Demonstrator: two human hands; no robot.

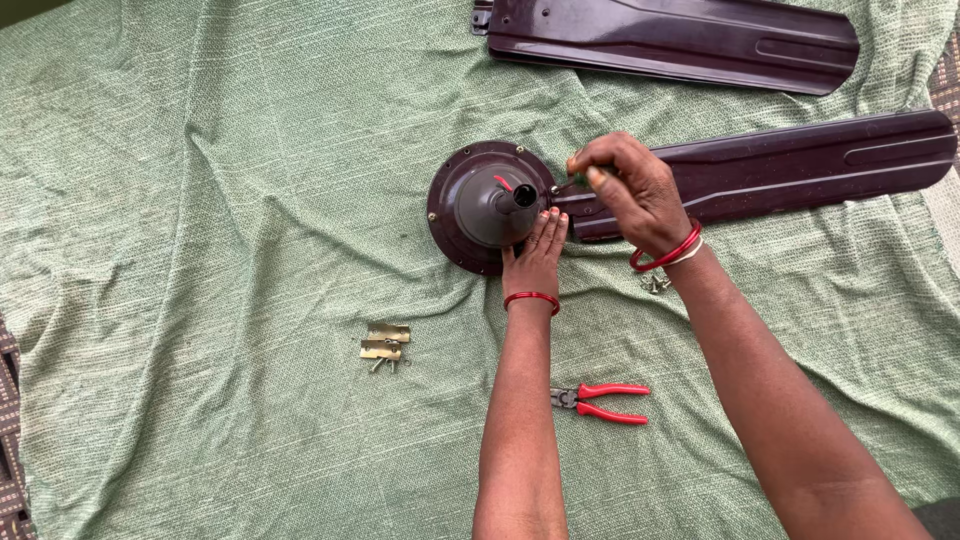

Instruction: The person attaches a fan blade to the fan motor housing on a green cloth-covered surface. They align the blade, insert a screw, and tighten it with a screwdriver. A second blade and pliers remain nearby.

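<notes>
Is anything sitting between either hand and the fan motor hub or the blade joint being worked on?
Nothing visible. The left hand already rests on the motor hub, and the right hand is on the blade root with a green-handled tool. The pliers and brass plates lie apart on the cloth.

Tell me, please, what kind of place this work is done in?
Probably a home floor used as a repair spot: a green cloth is spread under a ceiling fan motor, loose fan blades, and red-handled pliers.

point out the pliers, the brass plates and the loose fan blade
pliers (598, 399), head view, on the red handles
brass plates (385, 341), head view, on the middle of the small stack
loose fan blade (670, 40), head view, on the middle of the dark blade at the top
</notes>
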